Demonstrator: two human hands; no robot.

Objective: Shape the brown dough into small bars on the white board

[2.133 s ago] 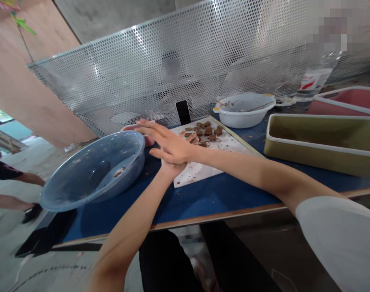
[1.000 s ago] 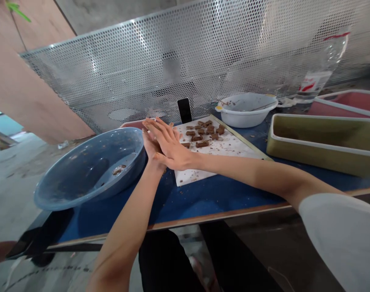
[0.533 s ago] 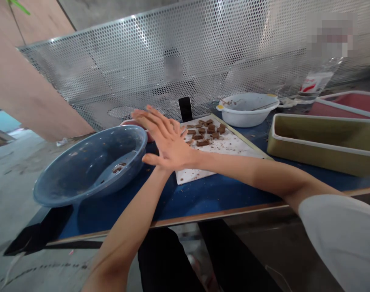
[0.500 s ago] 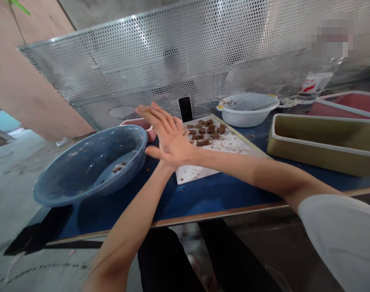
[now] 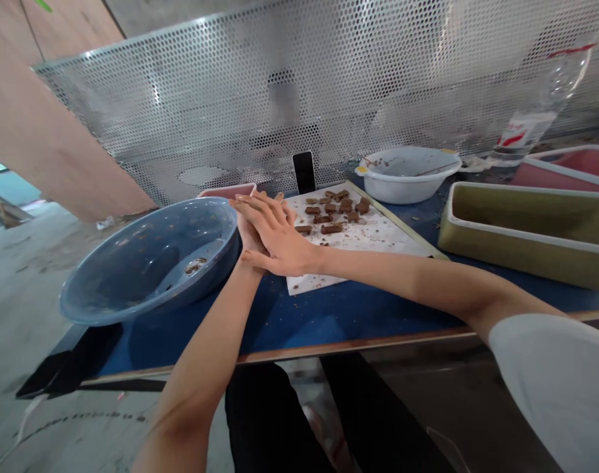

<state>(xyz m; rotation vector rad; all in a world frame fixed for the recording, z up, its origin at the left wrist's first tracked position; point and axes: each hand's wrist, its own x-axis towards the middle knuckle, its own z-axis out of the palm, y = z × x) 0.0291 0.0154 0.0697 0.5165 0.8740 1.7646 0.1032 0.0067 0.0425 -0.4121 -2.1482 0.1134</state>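
My right hand (image 5: 282, 244) lies flat over my left hand (image 5: 249, 236), palm to palm, its fingers stretched out. My left hand is mostly covered; its visible fingertips look straight. Whatever may be between the palms is hidden. Brown smears mark the fingertips. Just beyond and to the right, several small brown clay-like pieces (image 5: 332, 228) rest on a white board (image 5: 373, 240) strewn with crumbs. Left of my hands stands a large blue basin (image 5: 146, 309) with some brown residue on its bottom.
A white bowl (image 5: 402, 189) stands behind the board, with a green trough (image 5: 516, 248), a pink container (image 5: 575, 163) and a plastic bottle (image 5: 531, 128) at the right. A phone (image 5: 305, 172) leans against the perforated metal screen (image 5: 205, 112). The blue tabletop (image 5: 299, 322) has a wooden front edge.
My right hand has settled lower across my left, with the fingers of both more closely aligned. The basin, board and brown pieces have stayed in place; the view has shifted slightly.
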